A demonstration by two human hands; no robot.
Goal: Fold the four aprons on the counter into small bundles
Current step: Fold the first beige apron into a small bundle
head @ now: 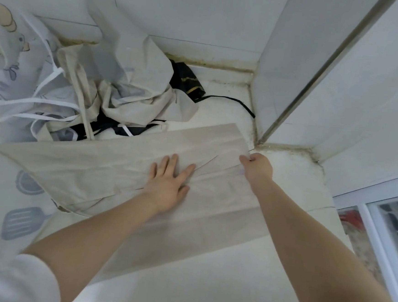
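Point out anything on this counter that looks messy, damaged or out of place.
Dark grime lines the seam where the counter meets the wall tiles, spreading into the right corner. Behind the beige apron being folded, the other aprons lie in a tangled heap, straps crossing. Nothing looks torn or spilled.

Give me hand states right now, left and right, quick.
Left hand: open, fingers straight, pressing flat on the beige apron.
Right hand: closed, fingers curled, pinching the beige apron's far right edge.
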